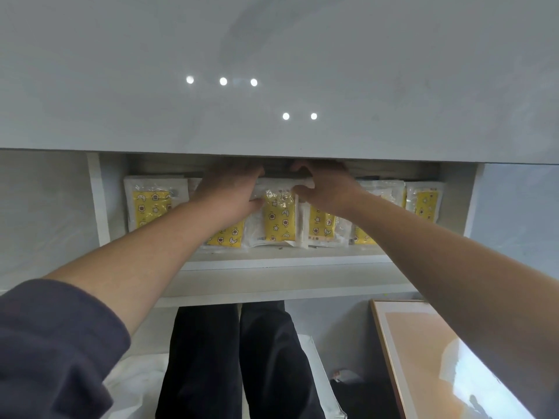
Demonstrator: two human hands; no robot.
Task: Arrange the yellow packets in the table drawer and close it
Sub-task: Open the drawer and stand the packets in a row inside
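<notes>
reaching into drawer (290, 258): left hand (233, 189), right hand (325, 186) close together at middle yellow packet (279, 219); grip hidden under desk (272, 55), cannot tell.

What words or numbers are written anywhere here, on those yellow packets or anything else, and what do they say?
Nothing can be read.
Middle yellow packet: small print near its lower edge, too blurred.
Rightmost yellow packet: tiny marks at its top corner, too small.
Framed picture: no text shows.

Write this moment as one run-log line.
stage: arranging | drawer: open | yellow packets: row inside drawer | left hand: on packets | right hand: on packets
</notes>
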